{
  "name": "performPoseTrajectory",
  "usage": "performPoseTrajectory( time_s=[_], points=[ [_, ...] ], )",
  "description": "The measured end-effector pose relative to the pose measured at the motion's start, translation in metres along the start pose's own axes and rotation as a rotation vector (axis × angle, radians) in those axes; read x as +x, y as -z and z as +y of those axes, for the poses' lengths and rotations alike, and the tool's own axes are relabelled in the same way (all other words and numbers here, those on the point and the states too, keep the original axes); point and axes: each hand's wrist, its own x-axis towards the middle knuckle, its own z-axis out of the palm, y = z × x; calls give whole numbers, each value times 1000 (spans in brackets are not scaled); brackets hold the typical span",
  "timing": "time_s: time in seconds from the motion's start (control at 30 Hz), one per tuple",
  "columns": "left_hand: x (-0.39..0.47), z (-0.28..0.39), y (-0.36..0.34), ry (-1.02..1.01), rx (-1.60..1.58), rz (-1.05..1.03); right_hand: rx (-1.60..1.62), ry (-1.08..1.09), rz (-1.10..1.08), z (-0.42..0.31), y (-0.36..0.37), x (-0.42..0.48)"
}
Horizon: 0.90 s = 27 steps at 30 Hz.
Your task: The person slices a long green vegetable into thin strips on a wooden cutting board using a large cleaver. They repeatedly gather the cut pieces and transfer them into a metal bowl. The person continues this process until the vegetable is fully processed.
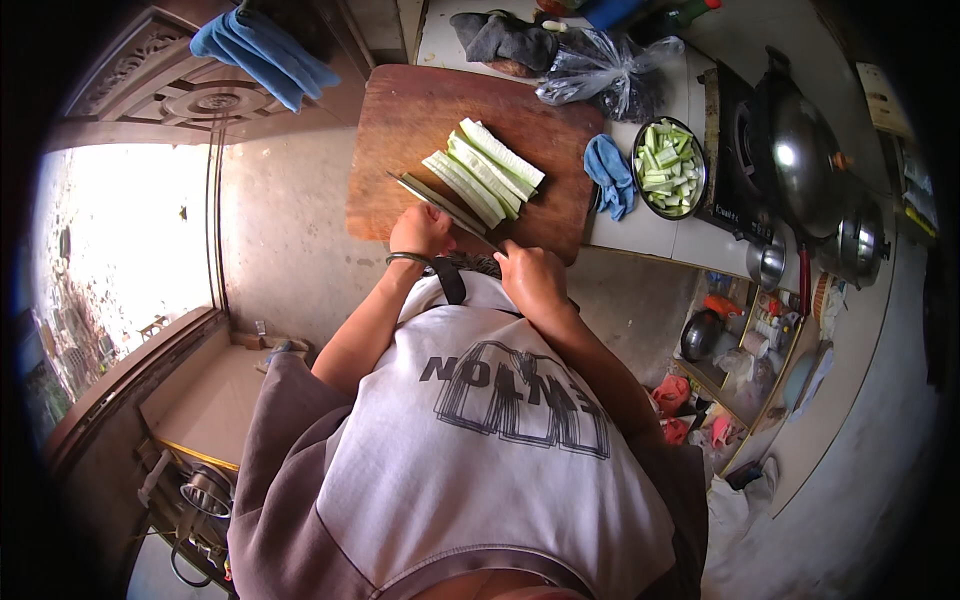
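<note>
My right hand (529, 276) is closed around the handle of a kitchen knife (457, 214), whose blade slants up and left over the near edge of a wooden cutting board (405, 112). Beside the blade, my left hand (424, 229) has its fingers curled against a pale green vegetable strip (416, 188); the blade partly hides this strip. Several long strips of the same peeled vegetable (487, 171) lie side by side just beyond the knife, with white flesh showing. To the right of the board, a round bowl (703, 187) holds many short cut pieces (666, 169).
A blue cloth (609, 176) lies between board and bowl. Behind the board are a dark grey cloth (502, 39) and a tied plastic bag (619, 75). A gas stove (731, 150) with a large lidded wok (799, 154) stands at the right, near a metal pot (855, 244).
</note>
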Motion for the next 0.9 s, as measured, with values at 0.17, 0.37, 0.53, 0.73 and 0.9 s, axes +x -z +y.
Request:
performPoseTrajectory(
  time_s=[0.17,0.37,0.53,0.73,0.9],
  points=[
    [-12,11,-2,13,0,65,132,-5,196,6,23,-7],
    [-4,0,-5,-385,91,91,95,25,216,15,42,-17],
    [-12,34,42,-779,855,192,163,-130,260,35,45,-38],
    [48,108,51,-1270,1345,-167,168,-225,386,63,53,-54],
    [94,88,33,-1373,1345,-94,-103,-214,500,68,71,-69]
  ],
)
